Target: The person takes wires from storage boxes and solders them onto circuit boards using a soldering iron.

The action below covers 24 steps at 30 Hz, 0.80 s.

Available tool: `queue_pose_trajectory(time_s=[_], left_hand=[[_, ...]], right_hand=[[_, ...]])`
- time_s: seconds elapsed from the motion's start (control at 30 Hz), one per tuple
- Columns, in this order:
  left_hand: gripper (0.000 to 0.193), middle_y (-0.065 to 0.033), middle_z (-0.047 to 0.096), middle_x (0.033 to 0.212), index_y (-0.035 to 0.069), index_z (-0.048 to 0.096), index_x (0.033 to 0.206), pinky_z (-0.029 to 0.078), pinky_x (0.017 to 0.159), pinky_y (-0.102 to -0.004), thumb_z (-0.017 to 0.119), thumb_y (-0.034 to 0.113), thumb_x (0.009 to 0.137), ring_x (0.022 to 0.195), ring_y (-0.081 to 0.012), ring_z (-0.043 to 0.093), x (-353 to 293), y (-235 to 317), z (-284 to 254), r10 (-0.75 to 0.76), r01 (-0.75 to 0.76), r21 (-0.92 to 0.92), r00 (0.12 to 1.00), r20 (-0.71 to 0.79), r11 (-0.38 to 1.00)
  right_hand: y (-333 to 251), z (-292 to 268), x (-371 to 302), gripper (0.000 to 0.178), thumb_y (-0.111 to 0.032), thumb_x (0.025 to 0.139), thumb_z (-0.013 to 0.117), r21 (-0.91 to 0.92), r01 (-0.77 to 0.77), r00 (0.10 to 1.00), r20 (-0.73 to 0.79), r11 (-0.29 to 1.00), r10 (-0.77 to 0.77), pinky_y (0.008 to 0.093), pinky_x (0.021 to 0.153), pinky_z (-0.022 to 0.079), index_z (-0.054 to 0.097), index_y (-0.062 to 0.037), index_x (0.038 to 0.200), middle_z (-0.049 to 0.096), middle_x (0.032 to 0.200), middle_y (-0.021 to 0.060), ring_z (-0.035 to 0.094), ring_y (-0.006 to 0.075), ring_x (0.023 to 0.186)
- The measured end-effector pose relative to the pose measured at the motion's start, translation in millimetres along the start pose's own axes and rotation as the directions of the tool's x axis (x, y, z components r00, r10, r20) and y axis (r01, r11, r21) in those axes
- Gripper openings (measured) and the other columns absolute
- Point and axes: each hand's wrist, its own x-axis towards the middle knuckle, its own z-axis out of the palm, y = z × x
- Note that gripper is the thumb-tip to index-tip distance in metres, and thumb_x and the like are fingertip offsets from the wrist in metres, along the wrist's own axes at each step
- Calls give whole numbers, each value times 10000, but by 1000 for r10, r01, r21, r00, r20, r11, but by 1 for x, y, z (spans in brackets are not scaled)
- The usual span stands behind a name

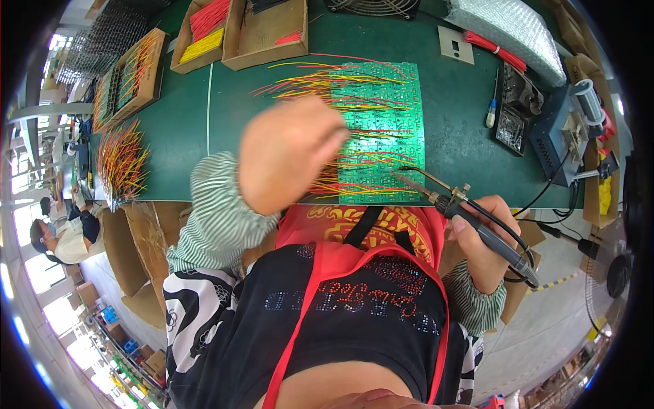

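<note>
We see bare green mat (184, 136) left of the circuit panel (381, 129); cardboard trays (238, 34) block above it, soldering station (558, 136) and tool tray (516, 109) crowd its right

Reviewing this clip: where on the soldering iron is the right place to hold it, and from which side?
Probably the black handle, behind the metal collar, as the right hand holds it now. Come from the cable end, on the person's right: the bare metal tip points left over the green board panel, so that end is likely hot.
</note>
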Motion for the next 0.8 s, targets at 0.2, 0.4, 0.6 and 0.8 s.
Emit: queue_pose_trajectory(time_s=[0.2,0.4,0.6,0.8], left_hand=[[108,-95,580,780,48,625,815,459,607,-379,642,146,773,716,-285,584,-4,11,35,60,-28,-135,969,239,990],[121,-99,574,773,45,623,813,455,606,-385,646,155,767,713,-293,579,2,12,35,37,10,-159,957,289,987],[121,-99,575,771,41,620,803,456,609,-387,643,154,766,711,-292,579,2,11,36,37,12,-155,952,305,988],[127,-99,577,770,36,618,798,457,607,-385,639,158,769,707,-288,580,2,9,36,59,-9,-173,956,288,985]], right_hand=[[-3,2,-2,159,-16,682,686,67,-7,1000,-25,998,9,207,587,451,583,16,799,620,694,40,545,62,627],[0,2,2,154,-23,690,686,66,-36,999,0,997,36,203,587,450,585,15,799,621,684,33,547,56,627],[3,2,4,161,-33,680,693,11,13,1000,24,1000,-13,210,577,448,588,6,796,622,679,27,539,55,609],[-1,1,3,164,-26,674,690,38,5,1000,-23,999,-4,211,576,446,588,15,796,620,679,38,542,63,613]])
